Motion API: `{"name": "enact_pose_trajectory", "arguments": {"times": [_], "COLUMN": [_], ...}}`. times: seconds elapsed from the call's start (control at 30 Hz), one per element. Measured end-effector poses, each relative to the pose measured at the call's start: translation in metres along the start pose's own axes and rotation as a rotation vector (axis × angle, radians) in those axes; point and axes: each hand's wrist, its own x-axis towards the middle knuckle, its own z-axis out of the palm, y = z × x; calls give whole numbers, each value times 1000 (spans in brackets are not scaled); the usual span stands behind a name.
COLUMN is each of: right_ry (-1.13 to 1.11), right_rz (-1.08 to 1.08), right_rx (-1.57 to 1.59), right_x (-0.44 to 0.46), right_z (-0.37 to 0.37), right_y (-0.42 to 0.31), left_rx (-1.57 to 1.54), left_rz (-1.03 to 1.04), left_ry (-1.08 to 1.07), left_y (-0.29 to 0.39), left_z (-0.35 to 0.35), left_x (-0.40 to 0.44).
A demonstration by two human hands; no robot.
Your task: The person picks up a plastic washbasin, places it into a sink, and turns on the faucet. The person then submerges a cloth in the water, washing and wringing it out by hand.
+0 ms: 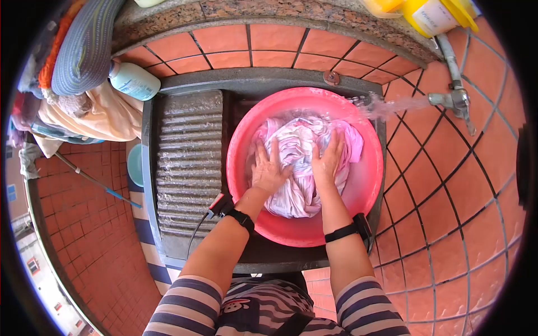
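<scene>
A pink basin (246, 221) stands in a dark stone sink and holds water and a wet heap of pink and white cloth (302, 185). My left hand (269, 172) rests on the left side of the heap with its fingers spread. On the right side of the cloth lies my right hand (329, 162), fingers stretched out and apart. Both palms press on the fabric without gripping it. From the tap (448, 101) on the right wall, water (395, 106) runs into the basin's far right edge.
A ribbed stone washboard (189, 162) lies left of the basin. A pale green bottle (134, 81) and a pile of clothes (95, 112) are at the upper left. Yellow containers (434, 17) stand on the granite ledge (269, 12). A light blue bowl (134, 165) sits lower left.
</scene>
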Motion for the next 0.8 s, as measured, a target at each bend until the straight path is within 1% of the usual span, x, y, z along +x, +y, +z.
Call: {"name": "enact_pose_trajectory", "arguments": {"times": [0.03,0.1,0.13,0.17,0.2,0.23,0.3,0.33,0.37,0.4,0.43,0.47,0.5,0.53,0.57,0.63,0.7,0.73,0.77,0.8], "right_ry": [24,-44,-32,-25,-23,-21,-94,-120,-116,-150,-187,-248,-245,-319,-388,-327,-410,-414,-440,-463], "right_rz": [-1,480,473,615,757,751,903,870,872,912,931,1046,1033,916,799,713,723,721,667,612], "right_rx": [-9,203,209,247,287,296,-76,25,23,368,713,908,903,847,790,923,1076,1072,1151,1231], "right_x": [-15,-37,-36,-31,-25,-20,-11,-10,-12,-13,-11,-5,1,1,-1,-13,-28,-34,-43,-48], "right_z": [-9,-16,-18,-16,-12,-4,11,9,3,-6,-21,-41,-62,-80,-91,-106,-128,-140,-154,-166], "right_y": [1,5,0,-6,-12,-15,-17,-10,-3,2,-10,-20,-41,-61,-76,-105,-126,-136,-146,-156], "left_rx": [-7,-17,-7,-78,-174,-270,-384,-428,-456,-470,-487,-495,-587,-678,-671,-737,-940,-1020,-1159,-1029], "left_rz": [23,-88,-36,-21,79,176,216,249,250,275,296,301,297,293,162,-6,-245,-213,-185,-55], "left_ry": [9,-220,-157,-164,-98,-36,-41,-57,-120,-165,-208,-198,-207,-222,-341,-453,-568,-531,-438,-289], "left_y": [-1,-1,4,9,14,19,25,28,28,28,25,19,9,-1,-10,-37,-63,-67,-69,-78], "left_z": [-4,-12,-22,-31,-38,-41,-42,-52,-58,-69,-79,-86,-94,-102,-115,-117,-120,-128,-134,-124], "left_x": [-7,-30,-44,-55,-69,-83,-113,-124,-131,-135,-139,-138,-136,-136,-135,-133,-122,-119,-112,-102]}}
